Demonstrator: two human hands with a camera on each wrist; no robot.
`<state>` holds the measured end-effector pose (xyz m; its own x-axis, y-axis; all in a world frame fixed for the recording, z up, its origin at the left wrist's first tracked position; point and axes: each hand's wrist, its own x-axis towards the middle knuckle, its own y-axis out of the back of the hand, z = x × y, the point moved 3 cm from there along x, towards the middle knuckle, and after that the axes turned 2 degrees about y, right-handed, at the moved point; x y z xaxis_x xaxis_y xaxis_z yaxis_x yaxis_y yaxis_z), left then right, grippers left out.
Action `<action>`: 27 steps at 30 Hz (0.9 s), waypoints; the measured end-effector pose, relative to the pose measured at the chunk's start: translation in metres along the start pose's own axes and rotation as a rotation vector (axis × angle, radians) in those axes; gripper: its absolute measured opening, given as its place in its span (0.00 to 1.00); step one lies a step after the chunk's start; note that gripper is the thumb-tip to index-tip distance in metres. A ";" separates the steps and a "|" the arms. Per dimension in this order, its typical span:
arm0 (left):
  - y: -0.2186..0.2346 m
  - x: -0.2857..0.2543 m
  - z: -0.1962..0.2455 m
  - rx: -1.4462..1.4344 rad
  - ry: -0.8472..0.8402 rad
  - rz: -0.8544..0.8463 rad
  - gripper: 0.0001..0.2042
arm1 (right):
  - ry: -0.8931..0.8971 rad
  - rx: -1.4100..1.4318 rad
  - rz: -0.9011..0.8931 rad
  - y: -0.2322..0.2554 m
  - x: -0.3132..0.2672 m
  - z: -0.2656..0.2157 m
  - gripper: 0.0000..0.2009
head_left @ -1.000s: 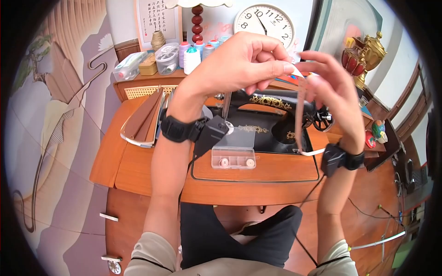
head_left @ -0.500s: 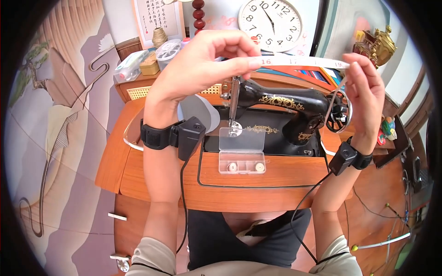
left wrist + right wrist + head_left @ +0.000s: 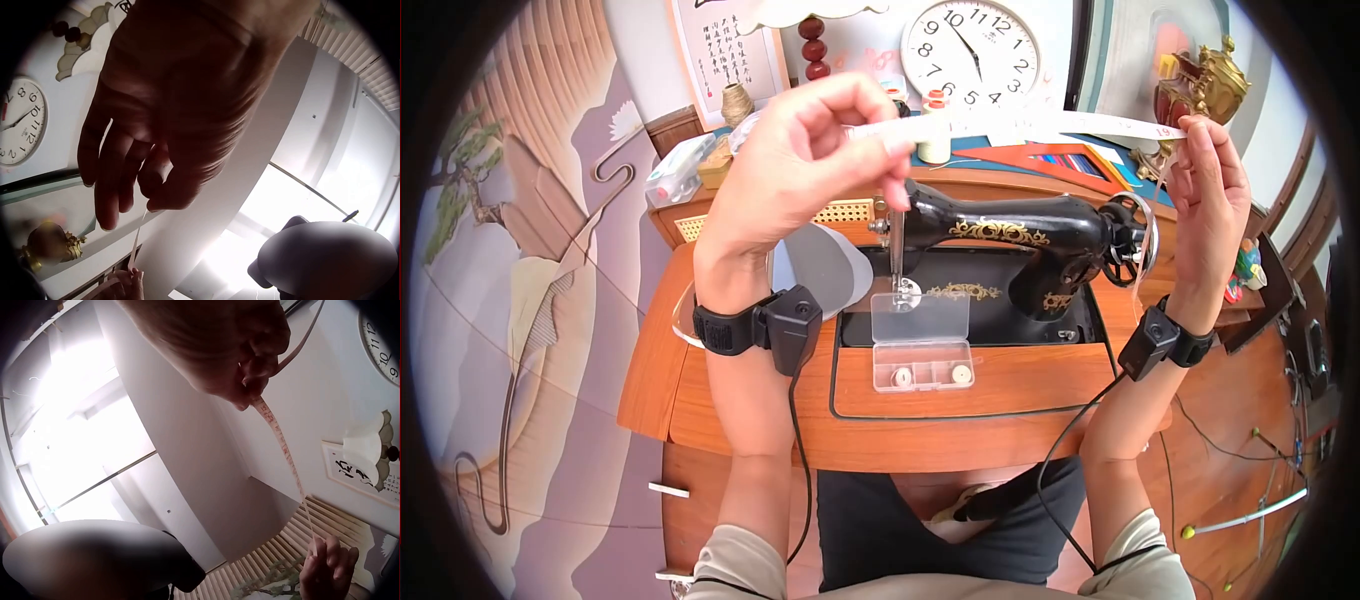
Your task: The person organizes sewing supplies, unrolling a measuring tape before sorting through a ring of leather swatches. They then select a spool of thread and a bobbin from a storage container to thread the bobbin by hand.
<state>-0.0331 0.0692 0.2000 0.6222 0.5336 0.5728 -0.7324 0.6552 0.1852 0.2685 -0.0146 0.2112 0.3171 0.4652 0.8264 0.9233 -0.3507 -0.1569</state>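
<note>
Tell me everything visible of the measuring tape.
The measuring tape is a thin, flexible-looking white strip with reddish markings, a 19 readable near the right hand. That hand and the left hand pinch it in the air, its span bowing slightly. In the head view it shows above the sewing machine; a loose length hangs below the right hand.

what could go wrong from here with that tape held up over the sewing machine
The tape measure bows slightly between the left hand and right hand, so a length read off it may be inaccurate. Its loose part hangs from the right hand near the handwheel in the head view, and might snag there if they touch. Below, the clear box stands open; a knock could spill its bobbins.
</note>
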 end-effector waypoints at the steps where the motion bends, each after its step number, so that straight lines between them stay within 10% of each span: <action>1: 0.002 0.000 0.001 0.003 -0.003 -0.002 0.07 | 0.010 0.000 0.008 0.002 0.001 0.000 0.10; 11: 0.019 0.004 0.007 -0.270 -0.327 0.320 0.07 | -0.019 -0.016 -0.011 -0.002 -0.001 -0.003 0.08; 27: 0.040 0.003 0.001 -0.353 -0.360 0.400 0.07 | -0.030 -0.092 0.075 0.016 0.006 0.006 0.07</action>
<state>-0.0613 0.0963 0.2101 0.1433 0.6009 0.7864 -0.7153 0.6120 -0.3373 0.2862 -0.0125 0.2107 0.3926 0.4585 0.7973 0.8731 -0.4584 -0.1662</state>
